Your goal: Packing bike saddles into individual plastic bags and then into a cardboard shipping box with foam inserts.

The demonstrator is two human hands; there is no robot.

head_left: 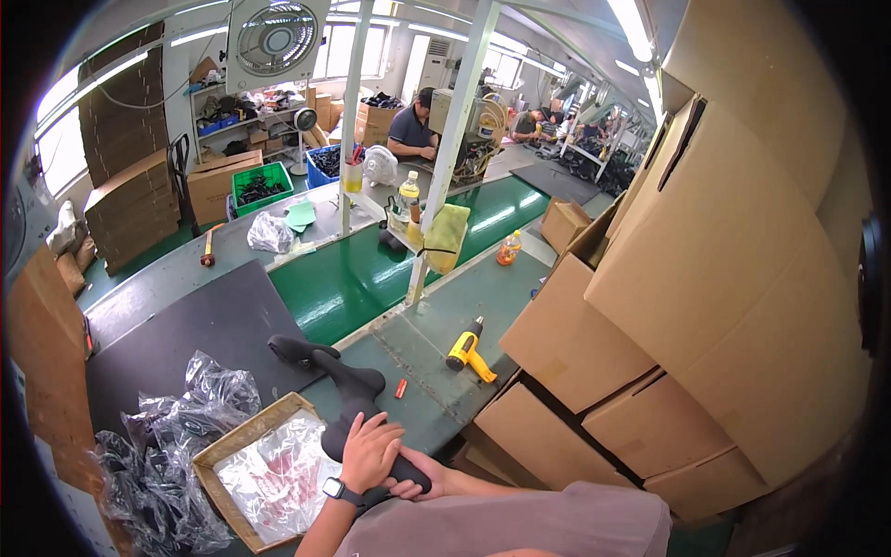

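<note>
A smooth black piece shaped like a bicycle saddle (416, 477) lies across my lap at the front edge of the bench. My right hand (434, 475) wraps round it from the right, with fingertips showing underneath. On top of it lies my left hand (369, 453), fingers stretched out flat across its surface; a watch (336, 488) is on that wrist. Just beyond my hands, another black saddle-shaped piece (353, 379) rests on the bench. A third such piece (302, 350) sits farther left, on the dark mat (204, 325).
A shallow cardboard box (215, 461) with clear plastic sits at left, beside crumpled plastic bags (162, 446). On the bench are a yellow heat gun (471, 351), a red lighter (400, 388) and an orange bottle (509, 248). Tall cartons (687, 260) crowd the right. Beyond runs a green conveyor (334, 288).
</note>
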